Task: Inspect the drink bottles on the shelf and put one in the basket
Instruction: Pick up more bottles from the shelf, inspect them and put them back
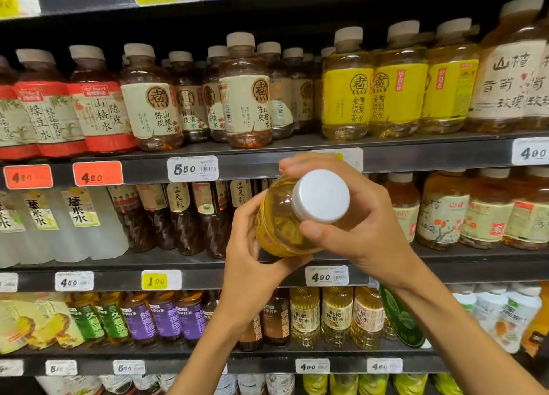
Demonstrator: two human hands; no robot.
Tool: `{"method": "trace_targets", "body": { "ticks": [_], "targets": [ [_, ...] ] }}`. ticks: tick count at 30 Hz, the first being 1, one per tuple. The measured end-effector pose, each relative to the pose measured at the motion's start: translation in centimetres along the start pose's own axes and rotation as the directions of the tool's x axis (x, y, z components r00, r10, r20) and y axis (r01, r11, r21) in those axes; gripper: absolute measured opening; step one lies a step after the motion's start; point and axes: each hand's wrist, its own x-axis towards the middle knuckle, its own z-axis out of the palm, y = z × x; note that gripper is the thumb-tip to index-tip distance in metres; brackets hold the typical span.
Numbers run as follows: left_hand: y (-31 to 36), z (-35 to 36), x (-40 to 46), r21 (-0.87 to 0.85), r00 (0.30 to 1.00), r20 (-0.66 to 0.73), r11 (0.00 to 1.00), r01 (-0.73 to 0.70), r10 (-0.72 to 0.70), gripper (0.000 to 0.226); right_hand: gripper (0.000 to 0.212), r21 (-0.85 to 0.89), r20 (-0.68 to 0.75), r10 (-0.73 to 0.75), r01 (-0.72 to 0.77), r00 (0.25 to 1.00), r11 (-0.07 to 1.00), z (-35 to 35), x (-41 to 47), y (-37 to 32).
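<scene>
Both hands hold one yellow drink bottle with a white cap, tilted so the cap points at me, in front of the middle shelf. My left hand cups its lower body from the left and below. My right hand wraps the shoulder and neck from the right, thumb under the cap. Matching yellow-label bottles stand on the upper shelf above. No basket is in view.
Dark shelves carry rows of bottles: red and cream-label teas upper left, white drinks middle left, purple and pale yellow bottles below. Price tags line each shelf edge. A green round sign hangs beside my right forearm.
</scene>
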Motion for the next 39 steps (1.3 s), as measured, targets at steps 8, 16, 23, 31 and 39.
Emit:
{"method": "trace_targets", "body": {
  "ticks": [8, 16, 23, 31, 39],
  "targets": [
    [0.5, -0.6, -0.6, -0.014, 0.978, 0.182, 0.994, 0.109, -0.105, 0.075, 0.057, 0.164, 0.061, 0.160, -0.168, 0.985, 0.972, -1.4, 1.5, 0.5],
    [1.0, -0.6, -0.8, -0.077, 0.901, 0.327, 0.942, 0.326, -0.285, 0.062, 0.031, 0.349, 0.041, 0.326, -0.319, 0.944, 0.881, -1.0, 2.3, 1.1],
    [2.3, -0.1, -1.0, 0.010, 0.882, 0.358, 0.945, 0.325, -0.307, 0.078, 0.021, 0.394, -0.233, 0.413, -0.303, 0.880, 0.868, -0.5, 2.6, 1.0],
    [2.7, 0.9, -1.2, -0.043, 0.935, 0.214, 0.953, 0.299, -0.284, 0.060, 0.030, 0.417, -0.057, 0.491, -0.427, 0.869, 0.803, -1.7, 4.1, 0.5],
    [2.9, 1.0, -2.2, -0.363, 0.770, 0.439, 0.692, 0.623, -0.463, 0.104, 0.036, 0.673, 0.230, 0.476, -0.492, 0.849, 0.552, -1.4, 5.4, 1.2]
  ]
}}
